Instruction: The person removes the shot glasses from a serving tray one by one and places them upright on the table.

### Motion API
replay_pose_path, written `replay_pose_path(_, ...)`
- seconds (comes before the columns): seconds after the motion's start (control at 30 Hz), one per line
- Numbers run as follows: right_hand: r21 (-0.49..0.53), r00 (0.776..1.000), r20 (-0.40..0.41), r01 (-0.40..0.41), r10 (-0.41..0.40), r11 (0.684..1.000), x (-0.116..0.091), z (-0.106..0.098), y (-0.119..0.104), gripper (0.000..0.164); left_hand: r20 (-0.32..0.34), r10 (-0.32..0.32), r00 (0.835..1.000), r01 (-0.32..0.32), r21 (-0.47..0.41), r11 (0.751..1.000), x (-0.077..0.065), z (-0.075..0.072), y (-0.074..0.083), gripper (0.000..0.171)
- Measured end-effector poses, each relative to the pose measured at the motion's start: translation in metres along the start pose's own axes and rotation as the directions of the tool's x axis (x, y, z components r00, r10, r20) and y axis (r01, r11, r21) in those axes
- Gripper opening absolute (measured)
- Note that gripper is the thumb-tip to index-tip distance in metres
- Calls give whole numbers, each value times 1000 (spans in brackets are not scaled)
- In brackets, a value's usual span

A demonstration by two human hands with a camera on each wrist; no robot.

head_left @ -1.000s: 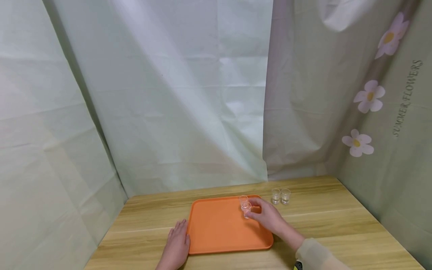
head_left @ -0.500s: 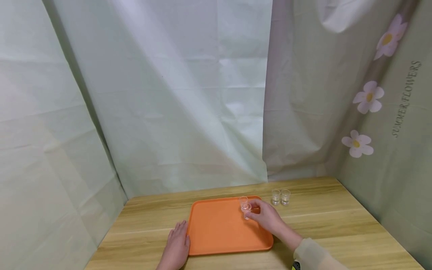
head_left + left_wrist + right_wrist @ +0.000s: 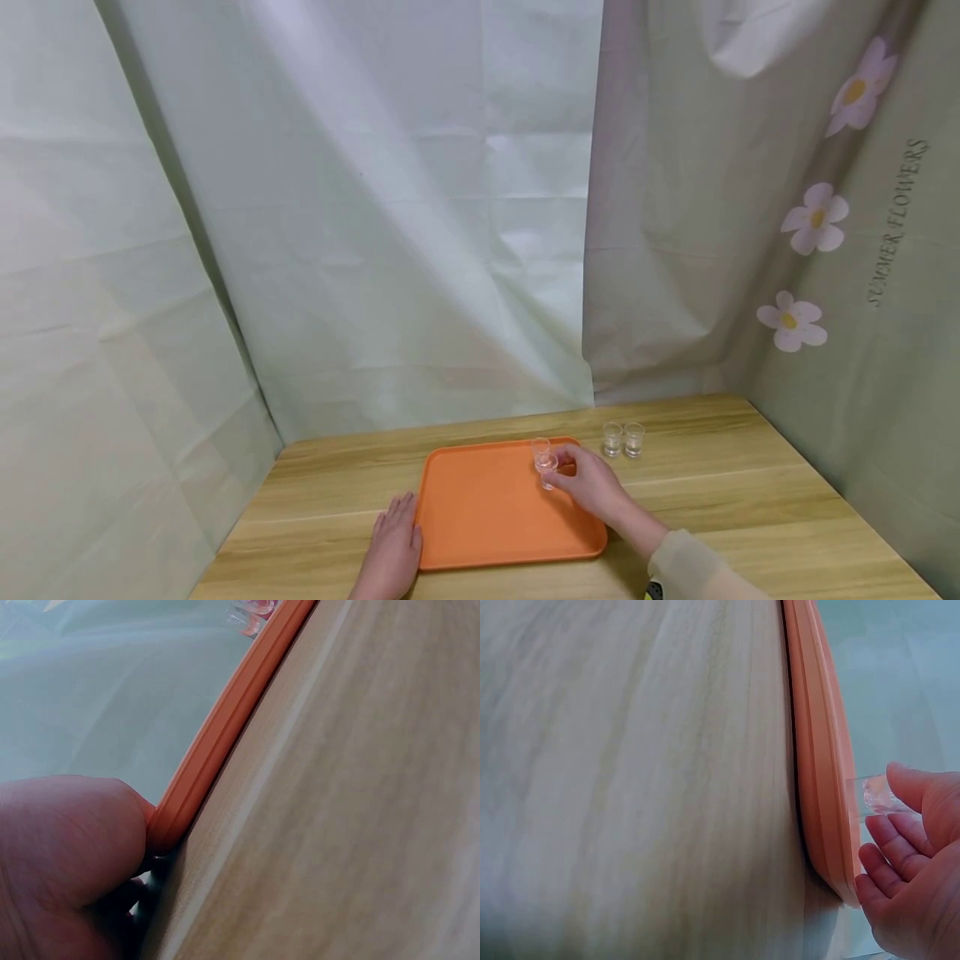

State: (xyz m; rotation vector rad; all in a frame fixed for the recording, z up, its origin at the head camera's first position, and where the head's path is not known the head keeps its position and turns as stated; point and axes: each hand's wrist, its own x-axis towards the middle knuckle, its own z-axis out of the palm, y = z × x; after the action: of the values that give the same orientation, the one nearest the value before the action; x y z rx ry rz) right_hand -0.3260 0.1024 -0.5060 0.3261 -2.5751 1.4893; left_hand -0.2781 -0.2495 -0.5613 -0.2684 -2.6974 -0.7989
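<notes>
An orange tray (image 3: 480, 517) lies flat on the wooden table. My right hand (image 3: 594, 487) reaches over its right side and pinches a small clear shot glass (image 3: 548, 473) between thumb and fingers. Just behind that glass, a second shot glass (image 3: 540, 450) stands upright near the tray's back right corner. In the right wrist view the thumb and fingers of the right hand (image 3: 922, 862) are at the glass (image 3: 877, 796), above the tray's edge. My left hand (image 3: 393, 546) lies with straight fingers along the tray's left edge; in the left wrist view its base (image 3: 75, 840) meets the rim (image 3: 217, 735).
Two more shot glasses, one (image 3: 612, 440) beside the other (image 3: 633, 440), stand on the table (image 3: 712, 483) right of the tray's back corner. Pale curtains (image 3: 420, 250) hang behind and at both sides of the table, the right one printed with flowers.
The hands, the tray and the glasses keep their places. The whole head view has shifted very slightly, with everything a little lower in the picture.
</notes>
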Motion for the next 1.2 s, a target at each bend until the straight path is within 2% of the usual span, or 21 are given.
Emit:
replay_pose_path(0.17,2,1000,-6,8,-8,1000,-1,-1,1,26,3,-3,1000,3,7,1000,0,3,-2,48)
replay_pose_path(0.3,-2,1000,-4,7,-7,1000,-2,-3,3,23,0,10,1000,-10,2,1000,0,-1,3,46)
replay_pose_path(0.5,-3,1000,-2,4,-4,1000,-5,-8,3,21,36,-8,999,8,-4,1000,1,-9,12,47)
replay_pose_path(0.8,-69,999,-49,1,-5,998,-10,-19,4,19,0,-4,1000,4,-19,1000,0,0,3,46)
replay_pose_path(0.93,-71,998,-62,5,-10,997,-12,-26,5,18,23,2,1000,-2,-2,1000,0,-5,6,46)
replay_pose_path(1.13,-75,997,-80,6,-12,997,-13,-37,9,19,99,-41,994,40,18,999,2,-17,16,49)
replay_pose_path(1.2,-75,997,-80,2,-8,997,-14,-41,10,20,94,-36,995,34,22,999,3,-18,17,49)
